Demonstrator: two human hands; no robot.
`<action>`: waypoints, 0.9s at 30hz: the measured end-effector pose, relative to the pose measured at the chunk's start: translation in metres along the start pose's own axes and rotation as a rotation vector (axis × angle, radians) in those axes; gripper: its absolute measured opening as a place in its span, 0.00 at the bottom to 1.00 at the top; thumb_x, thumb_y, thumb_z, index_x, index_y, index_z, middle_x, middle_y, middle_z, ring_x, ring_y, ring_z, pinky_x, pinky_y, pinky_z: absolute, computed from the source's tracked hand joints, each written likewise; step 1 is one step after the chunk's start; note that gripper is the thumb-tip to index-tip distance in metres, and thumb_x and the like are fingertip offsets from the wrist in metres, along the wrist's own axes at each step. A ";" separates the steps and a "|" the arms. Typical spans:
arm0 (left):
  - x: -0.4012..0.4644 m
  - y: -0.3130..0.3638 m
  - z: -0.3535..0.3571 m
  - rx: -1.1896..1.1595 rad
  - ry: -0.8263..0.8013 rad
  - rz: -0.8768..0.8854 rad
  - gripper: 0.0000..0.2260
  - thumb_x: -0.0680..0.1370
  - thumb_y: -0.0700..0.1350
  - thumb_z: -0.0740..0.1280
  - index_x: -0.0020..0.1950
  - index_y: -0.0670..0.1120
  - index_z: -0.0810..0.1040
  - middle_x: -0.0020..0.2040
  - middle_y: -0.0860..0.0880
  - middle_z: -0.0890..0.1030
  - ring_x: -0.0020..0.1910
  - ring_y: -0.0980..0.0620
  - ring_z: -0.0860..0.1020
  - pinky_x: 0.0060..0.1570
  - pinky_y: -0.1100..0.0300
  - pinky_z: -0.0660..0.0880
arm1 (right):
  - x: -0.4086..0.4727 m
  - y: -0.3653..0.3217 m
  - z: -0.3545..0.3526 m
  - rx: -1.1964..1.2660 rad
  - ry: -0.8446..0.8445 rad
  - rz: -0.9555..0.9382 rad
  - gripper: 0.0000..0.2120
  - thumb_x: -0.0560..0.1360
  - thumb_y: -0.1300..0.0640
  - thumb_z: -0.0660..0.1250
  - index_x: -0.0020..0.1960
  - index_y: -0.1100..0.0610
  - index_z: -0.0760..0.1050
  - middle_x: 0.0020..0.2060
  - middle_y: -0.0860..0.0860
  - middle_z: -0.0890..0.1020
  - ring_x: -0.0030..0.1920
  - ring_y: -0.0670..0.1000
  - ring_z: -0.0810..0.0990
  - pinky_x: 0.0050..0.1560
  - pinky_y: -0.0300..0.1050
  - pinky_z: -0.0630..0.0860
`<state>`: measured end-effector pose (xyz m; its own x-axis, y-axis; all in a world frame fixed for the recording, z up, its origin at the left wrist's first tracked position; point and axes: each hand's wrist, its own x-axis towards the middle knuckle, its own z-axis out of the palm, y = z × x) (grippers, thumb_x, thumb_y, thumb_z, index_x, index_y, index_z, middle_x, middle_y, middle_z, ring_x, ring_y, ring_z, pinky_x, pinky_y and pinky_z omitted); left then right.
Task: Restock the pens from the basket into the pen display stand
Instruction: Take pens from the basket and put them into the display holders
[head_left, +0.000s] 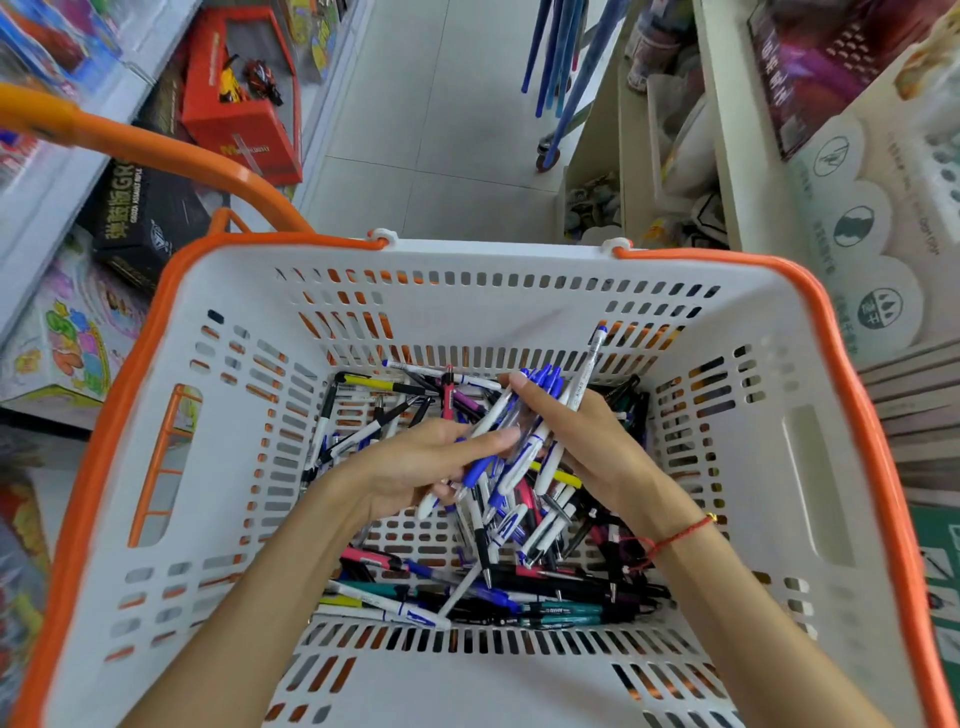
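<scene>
Far to the left of the hands, toy boxes are sitting on a shelf, and an orange handle is arching up from the basket's far left corner. The white basket with an orange rim is surrounding both hands. The left hand is reaching in, palm turned right, its thumb and fingers curling round the lower ends of a bunch of blue and white pens. The right hand is meeting it just beside, its fingers closing round the same bunch higher up, so the blue caps are fanning out past the fingertips. A red string bracelet is circling the right wrist. Beneath and around both hands, loose pens of many colours are lying jumbled on the basket floor. To the right of the hands, shelves of packaged goods are standing.
</scene>
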<state>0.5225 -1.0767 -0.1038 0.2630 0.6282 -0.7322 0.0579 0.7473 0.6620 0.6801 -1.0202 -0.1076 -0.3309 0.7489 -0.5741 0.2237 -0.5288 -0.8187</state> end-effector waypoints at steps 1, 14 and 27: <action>0.001 -0.001 0.000 -0.011 0.004 -0.012 0.18 0.68 0.61 0.68 0.48 0.48 0.79 0.24 0.58 0.67 0.26 0.59 0.62 0.26 0.67 0.61 | 0.000 0.001 0.002 -0.004 0.009 -0.014 0.24 0.75 0.47 0.69 0.50 0.71 0.76 0.39 0.62 0.77 0.41 0.65 0.77 0.52 0.55 0.78; 0.001 -0.001 0.003 -0.017 0.002 -0.038 0.15 0.77 0.59 0.62 0.50 0.48 0.78 0.30 0.54 0.72 0.30 0.58 0.71 0.34 0.67 0.71 | -0.005 0.000 0.011 -0.020 0.072 -0.133 0.11 0.77 0.52 0.68 0.40 0.56 0.73 0.22 0.50 0.66 0.23 0.49 0.66 0.26 0.39 0.69; 0.000 -0.003 0.011 -0.173 -0.060 0.022 0.13 0.80 0.55 0.60 0.59 0.50 0.75 0.56 0.51 0.83 0.54 0.50 0.83 0.45 0.57 0.81 | -0.002 0.009 0.012 -0.046 0.068 -0.069 0.20 0.81 0.49 0.60 0.71 0.51 0.63 0.66 0.56 0.74 0.64 0.53 0.75 0.66 0.49 0.72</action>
<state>0.5334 -1.0811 -0.1039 0.3195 0.6344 -0.7038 -0.1133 0.7630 0.6364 0.6712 -1.0309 -0.1136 -0.2849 0.8092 -0.5139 0.2451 -0.4568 -0.8552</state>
